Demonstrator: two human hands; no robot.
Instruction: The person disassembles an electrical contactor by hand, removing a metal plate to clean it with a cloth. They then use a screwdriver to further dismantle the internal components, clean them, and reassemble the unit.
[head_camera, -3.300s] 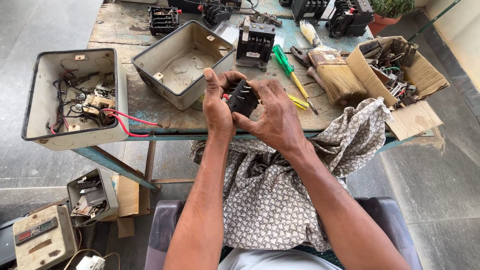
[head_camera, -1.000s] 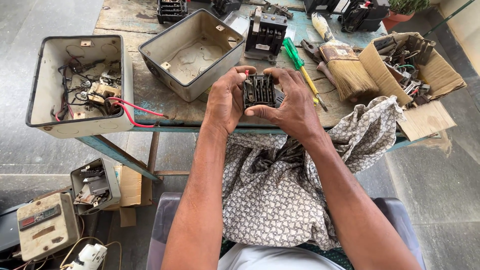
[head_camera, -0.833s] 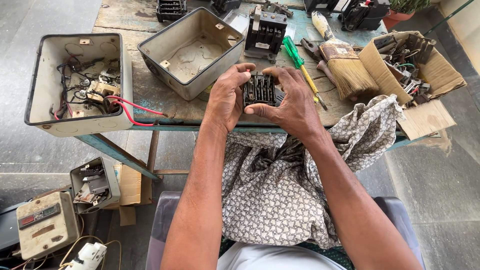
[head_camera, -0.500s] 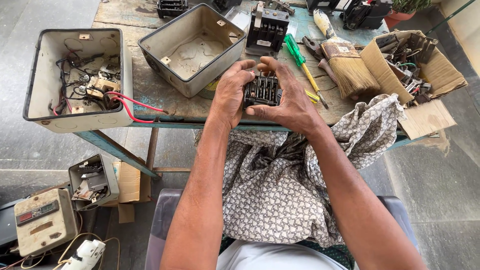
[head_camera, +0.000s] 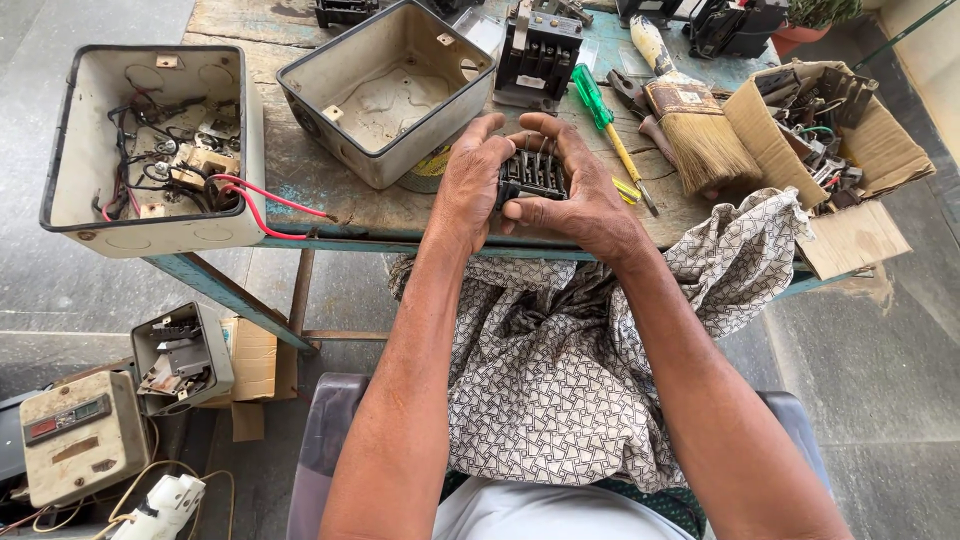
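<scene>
1. Hands meet over the near edge of the worn wooden table (head_camera: 330, 195); left hand (head_camera: 468, 190) and right hand (head_camera: 580, 195) both clasp a small black ribbed electrical switch block (head_camera: 532, 177), fingers curled round its sides.
2. Step in hand, as I judge it: turning and inspecting the block, held just above the table's near edge, above a patterned cloth (head_camera: 560, 360) on the lap.
3. Next move calls for a firm two-handed grip; a green-handled screwdriver (head_camera: 608, 125) lies just right and farther off, an empty grey metal box (head_camera: 385, 90) far left.

Single head view, looking steeply down from close above workbench (head_camera: 330, 205) edge, facing forward.
</scene>
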